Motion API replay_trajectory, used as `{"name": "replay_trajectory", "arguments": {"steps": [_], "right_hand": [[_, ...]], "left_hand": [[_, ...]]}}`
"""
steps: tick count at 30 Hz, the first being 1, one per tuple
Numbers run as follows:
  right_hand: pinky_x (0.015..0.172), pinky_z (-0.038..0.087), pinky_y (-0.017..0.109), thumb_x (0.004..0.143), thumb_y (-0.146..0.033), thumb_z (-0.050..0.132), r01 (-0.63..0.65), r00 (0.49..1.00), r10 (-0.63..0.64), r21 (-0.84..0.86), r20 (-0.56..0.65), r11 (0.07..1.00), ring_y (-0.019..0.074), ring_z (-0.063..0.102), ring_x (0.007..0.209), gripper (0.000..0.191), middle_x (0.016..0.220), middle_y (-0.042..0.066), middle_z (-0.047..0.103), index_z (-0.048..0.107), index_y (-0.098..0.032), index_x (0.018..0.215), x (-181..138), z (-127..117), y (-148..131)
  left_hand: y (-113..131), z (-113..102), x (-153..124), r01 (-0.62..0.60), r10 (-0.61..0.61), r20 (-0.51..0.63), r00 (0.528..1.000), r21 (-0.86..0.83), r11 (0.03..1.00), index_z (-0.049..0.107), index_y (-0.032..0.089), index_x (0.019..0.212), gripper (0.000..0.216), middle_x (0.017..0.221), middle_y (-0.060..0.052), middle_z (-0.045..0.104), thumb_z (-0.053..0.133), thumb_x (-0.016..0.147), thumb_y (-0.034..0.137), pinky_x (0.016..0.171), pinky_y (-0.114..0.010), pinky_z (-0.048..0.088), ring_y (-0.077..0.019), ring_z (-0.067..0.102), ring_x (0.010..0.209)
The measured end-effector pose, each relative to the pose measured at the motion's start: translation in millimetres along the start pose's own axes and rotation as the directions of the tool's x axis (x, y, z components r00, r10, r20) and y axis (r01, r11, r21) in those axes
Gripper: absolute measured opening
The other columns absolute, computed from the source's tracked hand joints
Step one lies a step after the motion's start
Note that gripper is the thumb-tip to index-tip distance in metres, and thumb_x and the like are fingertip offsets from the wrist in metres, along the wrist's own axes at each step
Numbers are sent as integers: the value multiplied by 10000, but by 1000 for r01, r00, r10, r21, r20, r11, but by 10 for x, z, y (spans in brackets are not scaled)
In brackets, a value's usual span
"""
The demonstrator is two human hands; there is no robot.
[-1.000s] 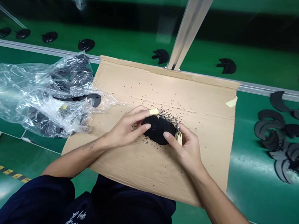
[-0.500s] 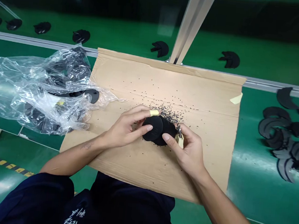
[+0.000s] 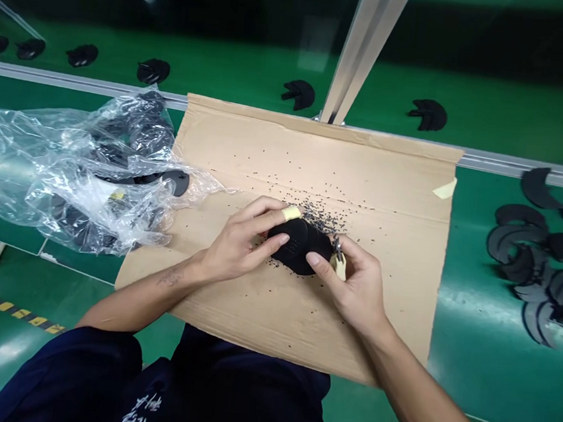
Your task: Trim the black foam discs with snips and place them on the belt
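Black discs [image 3: 294, 244], at least two, were pinched by left hand [image 3: 251, 241] (nine o'clock) and right hand [image 3: 355, 278] (three), which held one metal tool [image 3: 338, 249]. Beneath, one cardboard sheet [image 3: 398, 182]; beyond, seven dark parts [image 3: 301, 96] spanned ten to two.

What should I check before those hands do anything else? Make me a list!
1. Left hand gripping the black part: ok, thumb and fingers are on it.
2. Right hand steadying it too: ok, its thumb is on the other end.
3. Metal tool in the right hand: ok, it shows beside the part.
4. Tool's jaws open or shut: cannot tell, too small.
5. Cardboard free of loose bits: not ok, little black bits are scattered on it.
6. Plastic bag away from the hands: ok, it lies apart from both.
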State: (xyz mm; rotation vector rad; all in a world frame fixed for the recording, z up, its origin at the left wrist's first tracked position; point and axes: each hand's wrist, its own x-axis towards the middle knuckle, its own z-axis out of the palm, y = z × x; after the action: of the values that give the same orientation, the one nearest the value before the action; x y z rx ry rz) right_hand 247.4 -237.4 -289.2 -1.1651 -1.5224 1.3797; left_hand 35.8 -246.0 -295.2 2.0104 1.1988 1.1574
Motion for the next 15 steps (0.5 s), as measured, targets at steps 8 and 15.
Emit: {"name": "replay_trajectory", "arguments": {"steps": [8,15], "right_hand": [[678,516,294,844,-487,769,14,1000,-14,1,-12,1000,164,572,719,287,773,2,629,655,-224,826,-13,-1,19],[678,529,311,847,-486,772,92,995,-96,-90,-34,992,169,612,712,274,796,9,674,683,-230,888,-21,-33,26]], "left_hand": [[-7,52,-26,102,-101,14,995,-50,994,623,216,1336,357,1194,-101,681,596,986,283,948,-349,574,-201,651,1094],[-3,23,-23,154,-142,74,987,-181,971,679,179,1169,220,949,-50,738,600,991,281,731,-241,575,-138,683,819]]}}
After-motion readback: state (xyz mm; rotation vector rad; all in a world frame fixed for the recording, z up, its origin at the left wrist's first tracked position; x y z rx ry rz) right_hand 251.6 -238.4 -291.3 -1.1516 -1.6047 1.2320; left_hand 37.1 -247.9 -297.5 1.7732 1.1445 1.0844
